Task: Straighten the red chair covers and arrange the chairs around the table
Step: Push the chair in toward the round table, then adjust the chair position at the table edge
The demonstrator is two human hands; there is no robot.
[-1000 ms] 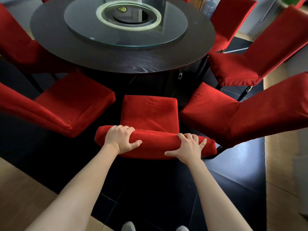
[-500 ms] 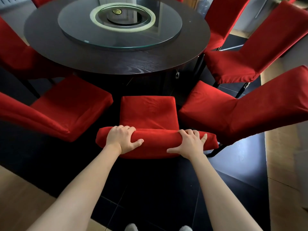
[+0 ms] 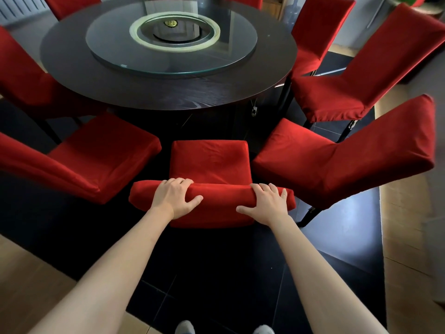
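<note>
Both the left hand [image 3: 173,197] and right hand [image 3: 266,204] grasp the red fabric-covered chair's [image 3: 209,160] backrest top, before the round dark wooden table [image 3: 154,92].

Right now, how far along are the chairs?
Done: neighbouring chairs left and right face the round table.
In hand: left hand and right hand grip the middle chair's backrest.
Left: tucking its seat under the table.

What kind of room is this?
Probably a dining room: a big round dark table with a glass turntable on top, ringed by red-covered chairs.
</note>
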